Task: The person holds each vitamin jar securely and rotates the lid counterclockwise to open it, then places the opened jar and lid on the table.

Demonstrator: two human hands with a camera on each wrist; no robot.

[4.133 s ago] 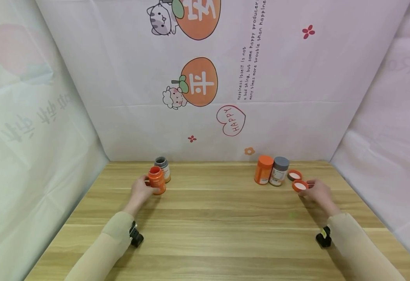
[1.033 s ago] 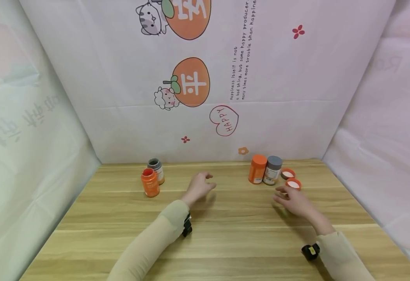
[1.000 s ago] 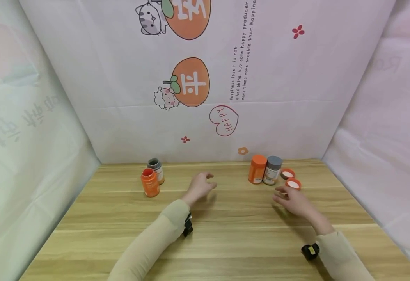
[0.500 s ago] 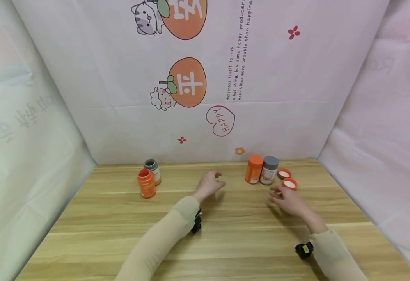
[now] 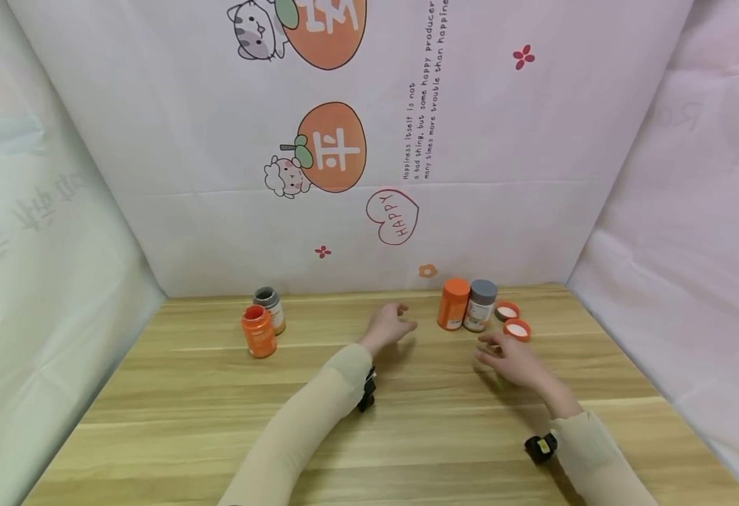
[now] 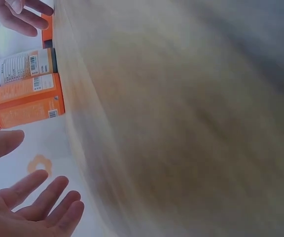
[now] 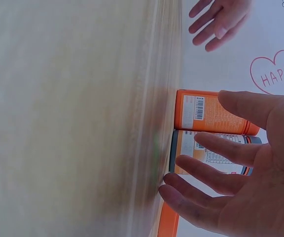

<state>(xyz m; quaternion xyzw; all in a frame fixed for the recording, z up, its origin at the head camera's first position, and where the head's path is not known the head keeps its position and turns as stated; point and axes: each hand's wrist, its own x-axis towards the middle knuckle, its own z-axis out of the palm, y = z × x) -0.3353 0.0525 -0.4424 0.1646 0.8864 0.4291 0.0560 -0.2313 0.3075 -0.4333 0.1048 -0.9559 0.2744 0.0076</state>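
Note:
My left hand point(image 5: 387, 327) hangs over the middle of the table, fingers spread and holding nothing, just left of a capped orange bottle point(image 5: 454, 305). Against that bottle stands a capped bottle with a grey lid point(image 5: 479, 306) and printed label. Nearest these on the right is my right hand point(image 5: 513, 360), its fingers loosely apart and nothing in them. Beside its fingers, an orange cap point(image 5: 517, 330) lies with its white inside up; a second cap point(image 5: 507, 311) lies behind it. In the right wrist view the right fingers point(image 7: 216, 173) overlap both capped bottles.
At the table's left stand an uncapped orange bottle point(image 5: 259, 332) and, just behind it, an uncapped grey-necked bottle point(image 5: 271, 309). A printed white cloth point(image 5: 217, 239) rises along the table's back edge, with cloth walls on both sides. The wooden table point(image 5: 407, 450) stretches toward me.
My left hand has let go of the orange bottle at the left and moved right, toward the capped pair. My right hand has released the orange cap and drawn left. The view has shifted.

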